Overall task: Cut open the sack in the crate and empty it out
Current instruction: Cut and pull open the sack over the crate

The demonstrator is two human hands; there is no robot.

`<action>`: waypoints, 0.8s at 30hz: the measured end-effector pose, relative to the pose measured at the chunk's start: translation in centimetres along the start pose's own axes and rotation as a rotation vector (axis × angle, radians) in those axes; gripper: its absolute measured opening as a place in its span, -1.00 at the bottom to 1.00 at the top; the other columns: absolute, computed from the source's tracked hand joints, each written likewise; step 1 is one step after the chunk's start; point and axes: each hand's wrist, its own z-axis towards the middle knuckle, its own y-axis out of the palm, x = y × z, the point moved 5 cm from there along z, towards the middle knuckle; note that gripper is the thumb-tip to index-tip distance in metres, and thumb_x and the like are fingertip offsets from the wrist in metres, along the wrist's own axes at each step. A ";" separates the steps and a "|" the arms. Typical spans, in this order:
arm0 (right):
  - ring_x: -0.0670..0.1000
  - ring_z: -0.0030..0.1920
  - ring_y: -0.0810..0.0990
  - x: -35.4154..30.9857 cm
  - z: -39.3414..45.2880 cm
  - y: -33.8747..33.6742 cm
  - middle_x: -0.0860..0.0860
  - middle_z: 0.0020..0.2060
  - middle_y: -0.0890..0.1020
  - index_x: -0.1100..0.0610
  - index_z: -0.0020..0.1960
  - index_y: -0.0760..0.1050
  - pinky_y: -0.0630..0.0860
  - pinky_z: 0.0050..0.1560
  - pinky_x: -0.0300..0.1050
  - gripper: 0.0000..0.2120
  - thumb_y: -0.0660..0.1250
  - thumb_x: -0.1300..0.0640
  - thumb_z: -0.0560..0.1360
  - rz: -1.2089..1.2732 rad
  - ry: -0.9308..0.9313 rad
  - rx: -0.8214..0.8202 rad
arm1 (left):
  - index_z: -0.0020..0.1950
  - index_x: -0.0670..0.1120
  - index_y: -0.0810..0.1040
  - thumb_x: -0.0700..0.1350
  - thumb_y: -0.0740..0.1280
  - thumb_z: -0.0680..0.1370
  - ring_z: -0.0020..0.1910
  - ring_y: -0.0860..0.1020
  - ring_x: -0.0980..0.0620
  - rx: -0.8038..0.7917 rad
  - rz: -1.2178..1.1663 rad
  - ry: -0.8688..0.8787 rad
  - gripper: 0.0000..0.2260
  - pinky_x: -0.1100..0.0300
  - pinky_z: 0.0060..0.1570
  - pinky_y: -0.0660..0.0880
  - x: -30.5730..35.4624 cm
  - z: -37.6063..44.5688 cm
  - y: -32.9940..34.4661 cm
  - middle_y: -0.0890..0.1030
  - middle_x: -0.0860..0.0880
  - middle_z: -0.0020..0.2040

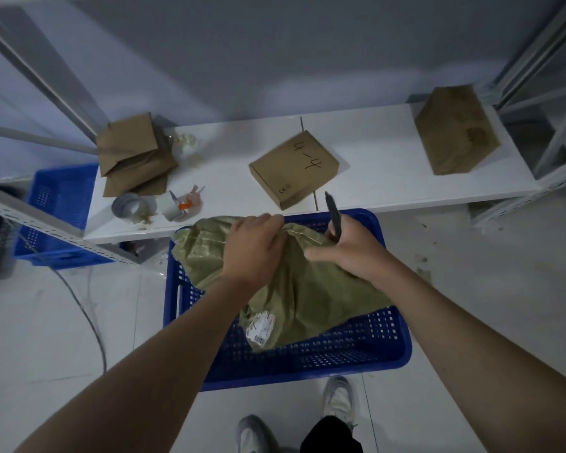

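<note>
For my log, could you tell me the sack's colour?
Olive green sack, clearest in the head view.

Crumpled olive woven sack (307, 289) fills blue crate (356, 354).

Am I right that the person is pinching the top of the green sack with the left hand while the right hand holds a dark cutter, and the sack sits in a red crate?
Not quite: the crate is blue, not red, as the head view shows. The rest stands: the left hand pinches the top of the green sack while the right hand holds the dark cutter.

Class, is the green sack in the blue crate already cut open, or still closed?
Cannot tell. The left hand bunches the sack top; the right hand holds a dark cutter there; no opening shows.
</note>
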 end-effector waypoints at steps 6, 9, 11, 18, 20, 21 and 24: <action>0.03 -0.24 0.53 0.4 -0.7 0.1 0.03 -0.24 0.52 0.07 -0.14 0.37 0.36 -0.33 -0.14 -0.86 0.28 0.26 0.50 -0.266 -0.023 0.089 | -0.13 -0.09 0.54 -0.03 0.14 0.51 -0.20 0.49 -0.11 0.055 0.205 0.226 -0.77 0.11 -0.21 0.34 1.2 -0.9 -1.1 0.59 -0.03 -0.20; 0.01 -0.27 0.41 -0.9 -1.0 -0.1 0.02 -0.29 0.39 0.10 -0.21 0.27 0.31 -0.27 -0.13 -0.74 0.26 0.40 0.46 0.105 -0.024 0.126 | 0.13 0.01 0.52 0.16 0.12 0.57 0.04 0.52 -0.09 -0.207 0.305 0.013 -0.68 0.05 0.01 0.38 -1.0 -0.2 -0.8 0.60 0.01 0.02; 0.00 -0.27 0.38 -1.6 -1.3 0.5 0.02 -0.30 0.35 0.10 -0.23 0.25 0.29 -0.26 -0.12 -0.69 0.26 0.45 0.43 0.211 -0.003 0.121 | 0.13 0.07 0.47 0.19 0.10 0.58 0.12 0.48 -0.03 -0.295 0.370 -0.019 -0.71 0.02 0.13 0.33 -2.3 -0.3 -1.3 0.59 0.04 0.09; 0.05 -0.19 0.40 -2.2 -1.6 0.5 0.02 -0.26 0.38 0.03 -0.32 0.26 0.33 -0.17 -0.05 -0.61 0.24 0.51 0.29 0.539 0.096 0.198 | -0.03 -0.05 0.46 -0.08 0.11 0.61 -0.13 0.54 -0.05 0.032 0.130 -0.190 -0.85 0.02 -0.13 0.50 -4.6 -1.7 -5.6 0.57 0.00 -0.12; 0.05 -0.18 0.41 -2.5 -1.6 -0.2 0.01 -0.27 0.39 0.03 -0.32 0.29 0.32 -0.19 -0.06 -0.62 0.24 0.51 0.30 0.575 0.108 0.233 | -0.06 -0.08 0.47 -0.11 0.11 0.61 -0.20 0.51 -0.04 0.064 0.094 -0.187 -0.84 0.01 -0.18 0.51 -3.6 -2.3 -5.6 0.57 -0.03 -0.15; 0.05 -0.18 0.41 -2.3 -1.8 -0.2 0.01 -0.26 0.40 0.03 -0.30 0.31 0.32 -0.20 -0.06 -0.63 0.24 0.51 0.31 0.553 0.133 0.235 | -0.07 -0.08 0.46 -0.12 0.11 0.62 -0.20 0.52 -0.04 0.045 0.061 -0.211 -0.84 -0.01 -0.16 0.52 -3.4 -2.8 -5.2 0.58 -0.03 -0.15; 0.05 -0.05 0.47 -2.1 -2.5 0.7 0.02 -0.13 0.47 0.03 -0.20 0.39 0.39 -0.11 -0.04 -0.64 0.25 0.50 0.33 0.581 0.200 0.224 | -0.14 -0.08 0.39 -0.14 0.11 0.63 -0.26 0.49 0.00 0.130 -0.169 -0.346 -0.83 0.07 -0.29 0.43 -3.1 -3.1 -5.8 0.53 0.01 -0.24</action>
